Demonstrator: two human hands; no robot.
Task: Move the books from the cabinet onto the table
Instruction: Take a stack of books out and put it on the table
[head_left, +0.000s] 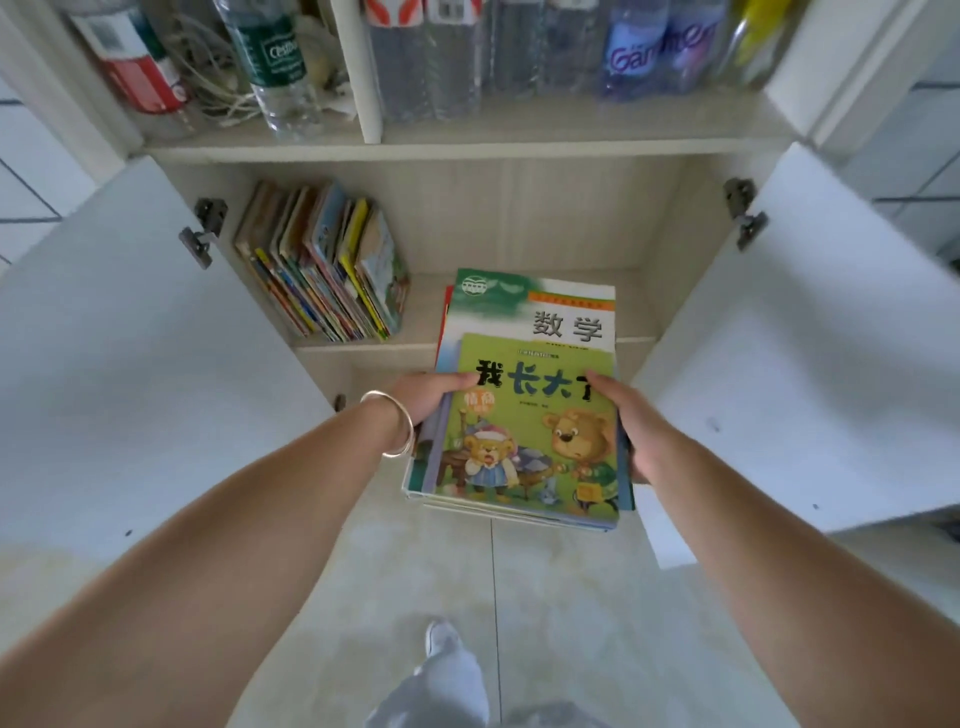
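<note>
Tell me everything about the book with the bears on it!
The bear book lies flat on top of a stack of books, face up. Its glossy green paper cover shows two cartoon bears and big black and green Chinese letters. It is smaller than the math book right beneath it. The left hand and right hand grip the stack's sides, thumbs pressing on this cover, in front of the open cabinet shelf.

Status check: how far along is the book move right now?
Nothing shows as delivered; no table is in view. In hand: both hands, left and right, grip a stack of books at the open cabinet, partly past its shelf edge. Left: the row of books leaning at the shelf's left.
</note>
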